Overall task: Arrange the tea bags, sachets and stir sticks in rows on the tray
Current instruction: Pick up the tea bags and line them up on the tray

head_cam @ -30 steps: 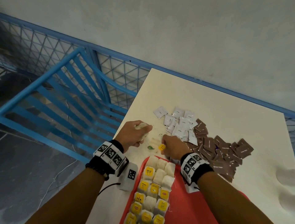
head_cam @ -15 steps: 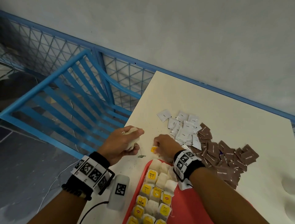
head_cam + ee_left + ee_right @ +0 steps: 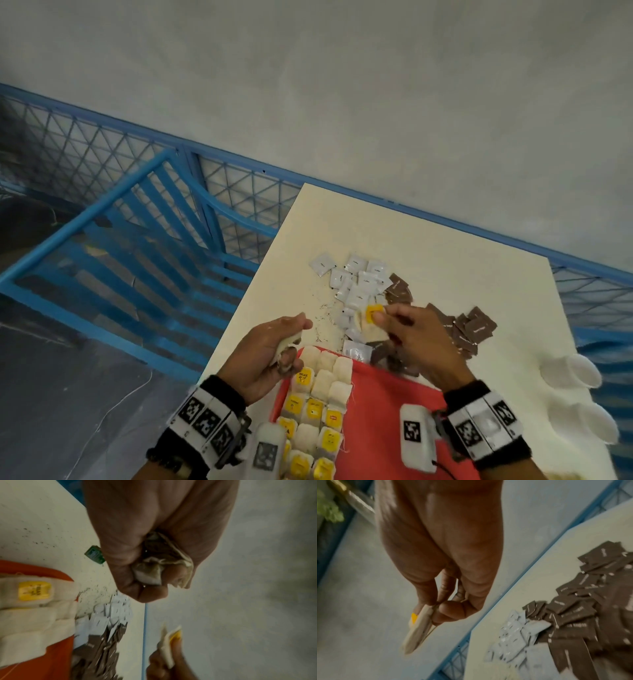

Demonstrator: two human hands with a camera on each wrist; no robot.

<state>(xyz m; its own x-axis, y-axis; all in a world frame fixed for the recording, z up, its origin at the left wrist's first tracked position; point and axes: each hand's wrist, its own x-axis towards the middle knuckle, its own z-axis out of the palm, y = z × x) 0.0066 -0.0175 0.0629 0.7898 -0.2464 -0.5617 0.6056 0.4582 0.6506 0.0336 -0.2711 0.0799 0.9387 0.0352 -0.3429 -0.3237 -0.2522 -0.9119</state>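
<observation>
The red tray (image 3: pixel 387 404) lies at the table's near edge with rows of tea bags (image 3: pixel 317 404) along its left side. My left hand (image 3: pixel 274 346) is curled round a crumpled tea bag (image 3: pixel 154 566) just left of the tray's far corner; a green tag (image 3: pixel 94 554) shows beside it. My right hand (image 3: pixel 407 329) is raised above the sachets and pinches a tea bag with a yellow tag (image 3: pixel 371 318) (image 3: pixel 418 627). White sachets (image 3: pixel 356 284) and brown sachets (image 3: pixel 469 329) lie heaped beyond the tray. No stir sticks are in view.
White paper cups (image 3: pixel 575 394) lie stacked at the table's right edge. Loose tea specks (image 3: pixel 322 318) are scattered near the tray's far corner. A blue metal rail and mesh fence (image 3: pixel 144 240) run along the table's left and far sides.
My right hand has lifted the yellow-tagged tea bag off the table and moved right, over the sachets. My left hand has drawn back toward the tray corner, still holding its crumpled bag.
</observation>
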